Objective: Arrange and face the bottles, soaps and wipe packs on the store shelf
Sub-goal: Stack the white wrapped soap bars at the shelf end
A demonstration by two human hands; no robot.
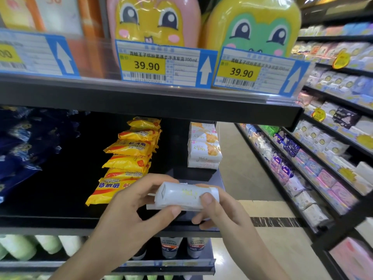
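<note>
You've got the white soap bar point(184, 196) in both hands, held in front of the middle shelf point(60, 217), just right of the leaning row of yellow sulfur soaps point(129, 158). Your left hand point(129, 211) pinches its left end, thumb underneath and fingers curled over the top; your right hand point(218, 207) grips the other end, thumb pressed on its face. It looks light and firm under a slick wrapper, so I'd judge the short ends the safest hold, since film like that can slide. Its faint green print is too blurred to read. Behind it, the white stack point(203, 146) reads "MeLy", the yellow packs say "Sulfur Soap", and both price tags point(157, 64) above show 39.90 for 300ml.
</note>
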